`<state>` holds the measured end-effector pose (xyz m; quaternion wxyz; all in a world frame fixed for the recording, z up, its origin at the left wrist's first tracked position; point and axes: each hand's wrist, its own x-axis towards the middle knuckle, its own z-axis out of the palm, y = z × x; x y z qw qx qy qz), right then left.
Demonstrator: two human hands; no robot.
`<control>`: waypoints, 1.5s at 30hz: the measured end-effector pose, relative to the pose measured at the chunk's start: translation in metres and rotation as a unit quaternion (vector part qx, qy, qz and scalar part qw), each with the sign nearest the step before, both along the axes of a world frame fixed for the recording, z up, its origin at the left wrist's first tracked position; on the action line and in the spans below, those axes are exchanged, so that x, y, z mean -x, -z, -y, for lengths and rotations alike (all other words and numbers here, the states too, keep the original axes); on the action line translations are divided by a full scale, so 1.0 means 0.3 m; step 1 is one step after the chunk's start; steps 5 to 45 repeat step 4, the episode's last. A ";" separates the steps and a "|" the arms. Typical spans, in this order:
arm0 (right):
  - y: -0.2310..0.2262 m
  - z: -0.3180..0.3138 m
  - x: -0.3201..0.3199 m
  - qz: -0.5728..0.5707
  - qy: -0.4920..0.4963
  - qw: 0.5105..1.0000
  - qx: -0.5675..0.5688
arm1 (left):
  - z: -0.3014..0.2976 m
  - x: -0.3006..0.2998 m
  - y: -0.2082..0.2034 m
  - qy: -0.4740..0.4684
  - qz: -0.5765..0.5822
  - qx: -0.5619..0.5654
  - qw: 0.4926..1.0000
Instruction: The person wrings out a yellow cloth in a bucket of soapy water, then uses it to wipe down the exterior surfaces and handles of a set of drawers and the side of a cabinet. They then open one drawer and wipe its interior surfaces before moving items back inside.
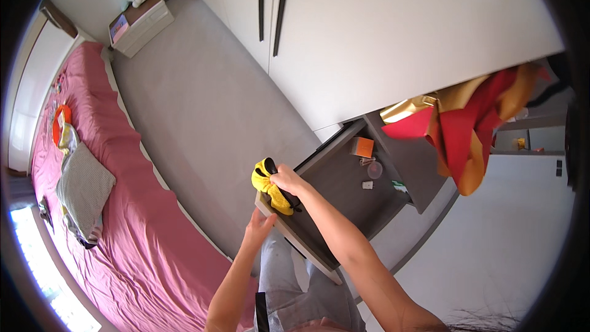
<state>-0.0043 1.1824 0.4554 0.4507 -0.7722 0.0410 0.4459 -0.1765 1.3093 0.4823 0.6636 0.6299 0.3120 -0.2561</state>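
Observation:
My right hand is closed on a soft yellow and black cloth item, pinching it near its gathered middle. The cloth sits over the front corner of a pulled-out drawer, and its lower end hangs just inside. What kind of cloth piece it is I cannot make out. My left hand grips the drawer's pale front panel just below the cloth, thumb over the top edge. Inside the drawer, toward its far end, lie an orange box, a clear round container, a small white piece and a green-and-white packet.
Red and gold fabric hangs from the wardrobe on the right, above the drawer. White wardrobe doors rise ahead. At left stands a bed with a pink sheet and a patterned cushion. A low white cabinet stands at the far end.

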 end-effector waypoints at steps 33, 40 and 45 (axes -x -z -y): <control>-0.147 0.163 0.100 0.017 0.225 0.922 -0.316 | 0.003 0.120 -0.086 0.172 -0.220 0.060 0.958; -0.147 0.163 0.100 0.017 0.225 0.922 -0.316 | 0.003 0.120 -0.086 0.172 -0.220 0.060 0.958; -0.147 0.163 0.100 0.017 0.225 0.922 -0.316 | 0.003 0.120 -0.086 0.172 -0.220 0.060 0.958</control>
